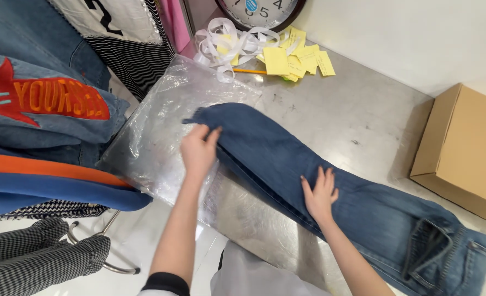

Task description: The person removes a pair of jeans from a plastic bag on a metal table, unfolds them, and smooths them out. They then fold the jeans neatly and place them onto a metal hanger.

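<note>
Jeans [330, 192], long axis hem-to-waist across table [330, 109]; left hand [198, 151] pinching hem end, right hand [319, 194] spread flat mid-leg.

Both forearms bare; left hand [198, 151] and right hand [319, 194] ungloved. Dark sleeve cuff at left elbow; pale garment below.
</note>
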